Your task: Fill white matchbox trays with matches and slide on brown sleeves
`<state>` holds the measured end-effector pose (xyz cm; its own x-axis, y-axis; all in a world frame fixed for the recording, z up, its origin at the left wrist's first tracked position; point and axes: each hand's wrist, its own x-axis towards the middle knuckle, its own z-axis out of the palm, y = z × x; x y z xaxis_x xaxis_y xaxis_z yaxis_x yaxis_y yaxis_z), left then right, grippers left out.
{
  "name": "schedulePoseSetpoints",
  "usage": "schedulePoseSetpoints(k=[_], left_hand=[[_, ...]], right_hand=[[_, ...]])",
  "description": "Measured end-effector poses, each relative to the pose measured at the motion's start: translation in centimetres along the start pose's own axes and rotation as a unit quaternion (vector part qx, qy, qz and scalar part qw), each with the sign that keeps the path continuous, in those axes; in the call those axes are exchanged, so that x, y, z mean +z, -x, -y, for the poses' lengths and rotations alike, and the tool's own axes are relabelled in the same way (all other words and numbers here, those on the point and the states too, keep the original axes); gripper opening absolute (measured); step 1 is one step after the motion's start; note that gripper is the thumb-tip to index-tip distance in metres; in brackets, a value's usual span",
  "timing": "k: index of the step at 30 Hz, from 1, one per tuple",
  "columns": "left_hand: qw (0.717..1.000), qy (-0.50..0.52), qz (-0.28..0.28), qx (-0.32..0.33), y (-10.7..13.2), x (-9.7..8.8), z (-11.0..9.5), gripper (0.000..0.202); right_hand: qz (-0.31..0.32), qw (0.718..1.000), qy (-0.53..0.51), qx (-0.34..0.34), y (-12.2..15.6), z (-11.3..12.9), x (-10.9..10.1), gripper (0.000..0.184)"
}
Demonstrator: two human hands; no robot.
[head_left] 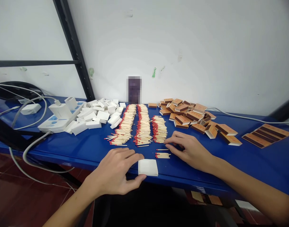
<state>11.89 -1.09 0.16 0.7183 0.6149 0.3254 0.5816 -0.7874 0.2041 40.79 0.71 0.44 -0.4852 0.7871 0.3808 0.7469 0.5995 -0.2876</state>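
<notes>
A small white matchbox tray (148,167) lies at the front edge of the blue shelf. My left hand (118,170) grips its left side between thumb and forefinger. Just behind the tray lies a small group of red-tipped matches (162,155), with one single match (162,149) beyond it. My right hand (189,149) hovers beside that single match, thumb and forefinger slightly apart near its plain end. I see nothing held in it. In front of its fingertips stands the shortest pile of matches (160,130). Two longer match piles, a middle one (143,124) and a left one (126,123), stretch toward the wall.
A heap of white trays (99,113) lies at back left, by a power strip (56,121) with chargers and cables. Orange-brown matchbox sleeves (191,113) are heaped at back right. Flat sleeves (266,135) lie far right. A black metal post (73,47) rises at left.
</notes>
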Motion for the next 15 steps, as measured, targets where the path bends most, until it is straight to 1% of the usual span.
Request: schedulePoseSetpoints(k=[3,7,12,15], left_hand=[[1.000,-0.003,-0.005,0.002,-0.03,0.07,0.04,0.032],[1.000,-0.002,-0.006,0.003,-0.04,0.10,0.05,0.032],[1.000,-0.003,-0.007,0.006,0.00,0.02,0.04,0.032],[1.000,-0.004,-0.007,0.005,0.06,0.03,0.06,0.032]], right_hand=[[0.011,1.000,0.017,0.017,-0.23,-0.31,0.15,0.019],[0.017,0.999,0.009,0.027,-0.31,-0.30,0.22,0.020],[0.020,0.999,-0.024,0.030,-0.30,-0.02,0.05,0.023],[0.038,0.997,-0.064,0.027,-0.24,0.42,-0.19,0.024]])
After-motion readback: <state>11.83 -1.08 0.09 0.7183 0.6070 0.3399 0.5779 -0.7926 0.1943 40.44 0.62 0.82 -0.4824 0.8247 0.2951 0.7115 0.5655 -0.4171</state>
